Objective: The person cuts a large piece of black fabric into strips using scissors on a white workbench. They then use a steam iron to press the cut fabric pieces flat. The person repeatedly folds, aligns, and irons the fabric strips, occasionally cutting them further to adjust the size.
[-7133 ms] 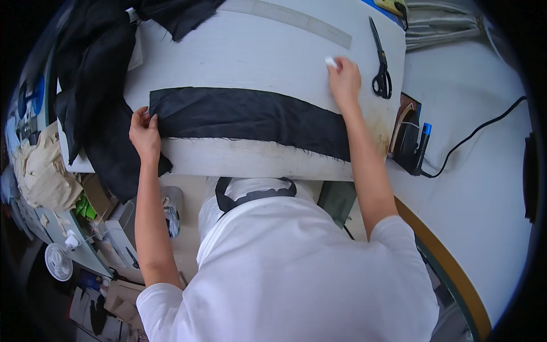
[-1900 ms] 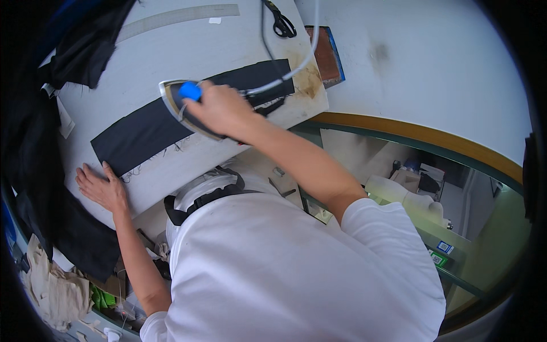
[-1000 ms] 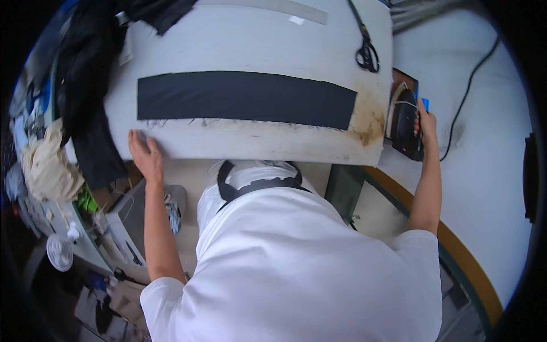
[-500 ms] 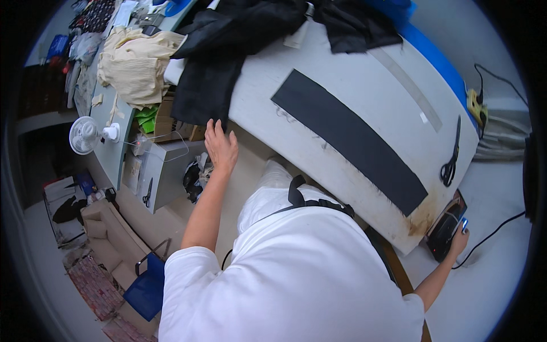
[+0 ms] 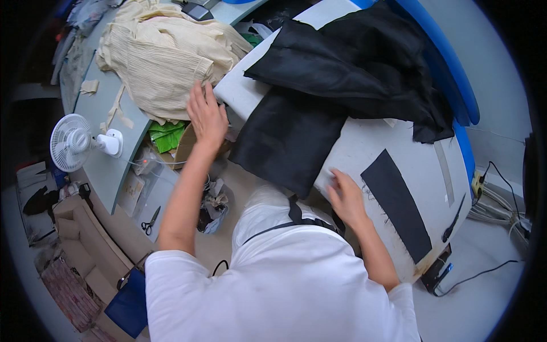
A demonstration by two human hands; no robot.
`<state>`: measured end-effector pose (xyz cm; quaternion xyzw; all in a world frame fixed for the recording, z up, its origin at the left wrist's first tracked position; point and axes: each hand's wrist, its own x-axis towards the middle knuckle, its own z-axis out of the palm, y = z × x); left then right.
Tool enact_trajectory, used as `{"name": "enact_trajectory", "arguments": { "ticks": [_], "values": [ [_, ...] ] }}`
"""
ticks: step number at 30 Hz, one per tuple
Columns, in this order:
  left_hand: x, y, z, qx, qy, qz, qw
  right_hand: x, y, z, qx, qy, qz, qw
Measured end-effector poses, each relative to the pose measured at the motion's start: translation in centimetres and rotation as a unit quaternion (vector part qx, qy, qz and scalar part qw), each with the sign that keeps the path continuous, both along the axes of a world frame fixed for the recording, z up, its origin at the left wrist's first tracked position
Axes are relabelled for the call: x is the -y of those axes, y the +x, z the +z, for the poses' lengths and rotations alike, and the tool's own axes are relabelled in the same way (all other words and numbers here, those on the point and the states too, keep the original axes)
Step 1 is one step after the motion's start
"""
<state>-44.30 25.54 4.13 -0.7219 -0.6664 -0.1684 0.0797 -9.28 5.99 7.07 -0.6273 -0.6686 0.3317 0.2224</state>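
My left hand (image 5: pixel 208 117) is raised with its fingers spread, in front of the cream crinkled garment (image 5: pixel 154 62); nothing shows in it. Beside the hanging end of a large black cloth (image 5: pixel 290 137) is my right hand (image 5: pixel 346 199), fingers apart and empty, over the near edge of the white padded ironing board (image 5: pixel 356 154). The black cloth lies bunched across the board, one panel drooping over the front edge. To the right of my right hand a dark fabric strip (image 5: pixel 397 202) with a frayed edge lies flat.
Black-handled scissors (image 5: pixel 454 219) and a clear ruler (image 5: pixel 443 171) lie on the board's right part. An iron (image 5: pixel 436 269) with a cord stands beyond its right end. On the left, a white fan (image 5: pixel 71 142) is fixed to a pale table (image 5: pixel 94 108). More scissors (image 5: pixel 151 221) lie lower left.
My right hand has let go of the iron and come across to the board's front edge by the black cloth. My left hand has moved from the cloth toward the cream garment. The view has shifted.
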Motion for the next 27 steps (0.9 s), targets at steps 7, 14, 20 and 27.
{"name": "enact_trajectory", "arguments": {
  "ticks": [7,14,20,27],
  "values": [
    [-14.2,-4.6,2.5,-0.311,-0.059,-0.183,0.931,-16.7,-12.0,0.9,0.113,-0.014,0.112,0.987],
    [-20.9,-4.9,-2.3,-0.468,-0.175,-0.198,0.843,-23.3,-11.5,-6.1,0.253,0.15,0.006,0.956],
    [-20.4,-5.6,-3.0,-0.381,-0.311,-0.252,0.834,-27.2,-5.2,-10.1,0.179,0.06,0.013,0.982],
    [-14.1,-13.8,3.8,-0.336,-0.436,-0.232,0.802,-31.0,0.5,-10.8,0.252,0.169,0.034,0.952]
  ]
}}
